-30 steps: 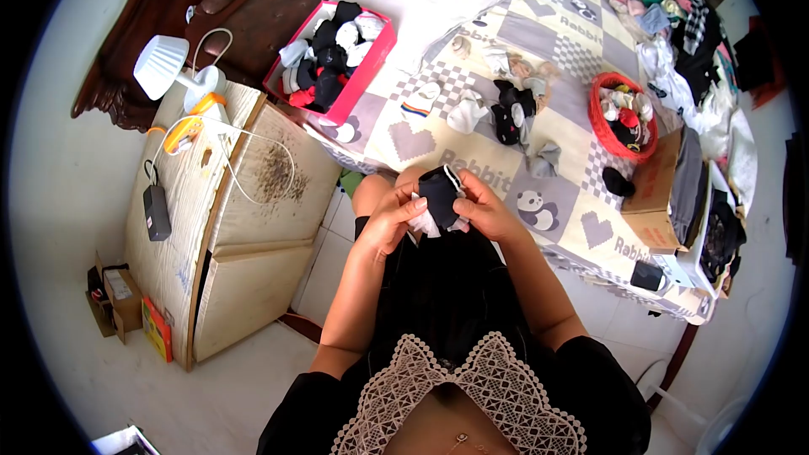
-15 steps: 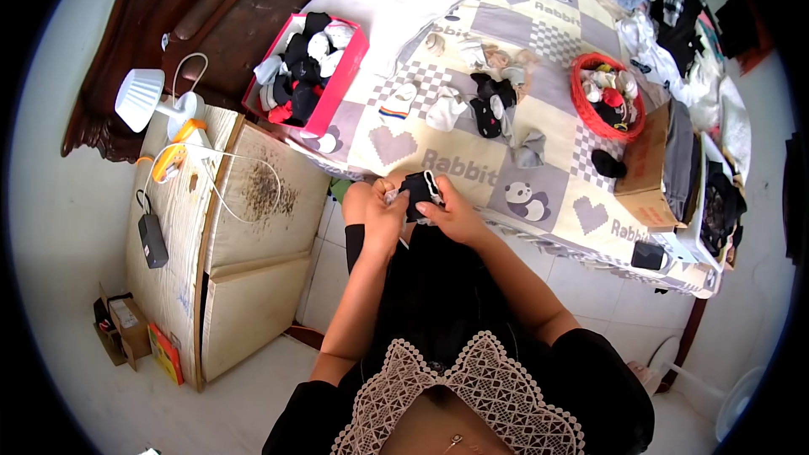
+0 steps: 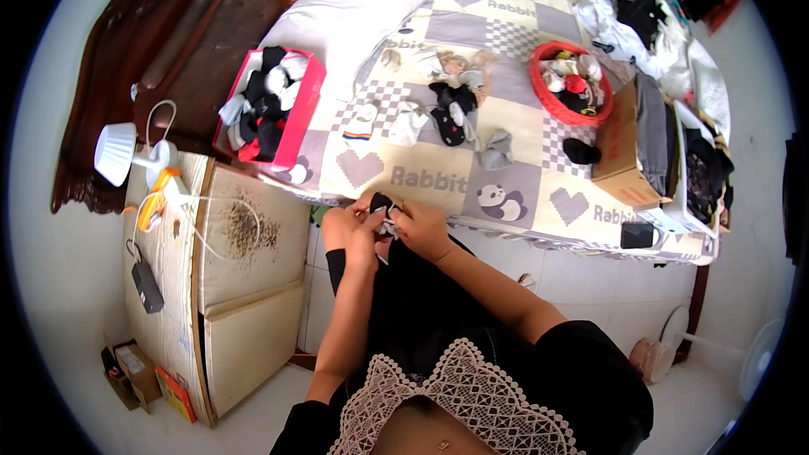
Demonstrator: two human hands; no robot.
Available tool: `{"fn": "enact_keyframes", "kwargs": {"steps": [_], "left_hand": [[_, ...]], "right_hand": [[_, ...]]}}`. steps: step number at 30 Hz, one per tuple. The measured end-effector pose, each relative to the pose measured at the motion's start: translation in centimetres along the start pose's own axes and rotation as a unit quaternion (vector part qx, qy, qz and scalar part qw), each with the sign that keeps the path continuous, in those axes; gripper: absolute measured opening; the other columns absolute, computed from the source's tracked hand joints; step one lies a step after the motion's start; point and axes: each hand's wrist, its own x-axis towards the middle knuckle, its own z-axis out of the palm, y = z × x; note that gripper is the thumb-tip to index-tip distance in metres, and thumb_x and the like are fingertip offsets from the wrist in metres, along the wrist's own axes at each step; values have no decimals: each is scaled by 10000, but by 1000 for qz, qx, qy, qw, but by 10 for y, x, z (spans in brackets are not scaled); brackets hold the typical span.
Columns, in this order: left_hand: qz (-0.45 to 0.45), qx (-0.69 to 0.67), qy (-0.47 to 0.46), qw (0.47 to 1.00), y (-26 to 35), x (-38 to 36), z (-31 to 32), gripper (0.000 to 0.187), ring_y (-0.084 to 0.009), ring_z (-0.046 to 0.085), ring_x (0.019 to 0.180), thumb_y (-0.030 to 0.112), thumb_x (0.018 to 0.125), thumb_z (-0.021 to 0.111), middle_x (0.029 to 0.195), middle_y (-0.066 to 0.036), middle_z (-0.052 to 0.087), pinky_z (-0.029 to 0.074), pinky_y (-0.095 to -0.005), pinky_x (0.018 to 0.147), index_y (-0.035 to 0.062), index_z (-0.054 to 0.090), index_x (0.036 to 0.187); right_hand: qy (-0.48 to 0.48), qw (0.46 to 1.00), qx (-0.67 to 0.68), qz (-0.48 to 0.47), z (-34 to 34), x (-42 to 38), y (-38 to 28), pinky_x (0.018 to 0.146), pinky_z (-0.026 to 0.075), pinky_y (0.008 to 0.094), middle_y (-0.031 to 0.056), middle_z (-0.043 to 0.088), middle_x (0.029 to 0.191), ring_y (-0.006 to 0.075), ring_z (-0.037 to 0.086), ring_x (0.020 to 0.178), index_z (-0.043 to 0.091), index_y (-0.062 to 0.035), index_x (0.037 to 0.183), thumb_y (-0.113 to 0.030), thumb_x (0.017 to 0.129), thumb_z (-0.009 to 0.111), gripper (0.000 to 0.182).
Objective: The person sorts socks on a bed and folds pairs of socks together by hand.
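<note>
Over my lap, close to the bed's edge, a small black and white sock (image 3: 384,205) is bunched between my two hands. My left hand (image 3: 361,238) grips it from the left with the fingers closed. From the right, my right hand (image 3: 423,229) pinches the same sock; part of it is covered by the fingers. Beyond my hands, a white sock with coloured stripes (image 3: 361,121), a white sock (image 3: 408,125), black socks (image 3: 451,118) and a grey sock (image 3: 495,152) lie on the bed.
A pink box (image 3: 302,118) of rolled socks stands at the bed's left corner. On the right are a red basket (image 3: 539,101) of socks, a cardboard box (image 3: 615,152) and a clothes pile (image 3: 666,50). A cabinet (image 3: 253,295) with a white lamp (image 3: 115,154) stands left.
The sock has been turned and bunched smaller between my fingers, and my right hand has closed further round it. The whole view has shifted, with the bed's things sitting further left.
</note>
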Motion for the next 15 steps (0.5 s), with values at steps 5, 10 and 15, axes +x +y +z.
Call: {"fn": "enact_keyframes", "kwargs": {"steps": [5,10,15], "left_hand": [[-12,13,-39,999,2,3,5,367,-130,556,655,-28,728,584,799,-50,552,446,-247,493,22,449,1065],[384,413,22,826,-5,-1,38,214,-193,540,573,-75,660,570,678,-81,551,439,-289,523,65,603,818],[464,522,-55,714,-23,-3,49,282,-233,596,620,-41,686,571,783,-101,626,461,-323,542,98,641,921]], "right_hand": [[9,999,-18,-38,-3,-17,11,511,445,316,30,603,890,174,569,575,623,-164,859,-137,716,619,146],[63,997,3,-46,-2,-18,16,498,418,319,29,469,660,199,534,569,588,-131,785,-116,672,654,132],[49,992,48,104,2,-30,34,594,468,375,59,613,850,272,593,685,571,-95,828,-127,705,632,140]]}}
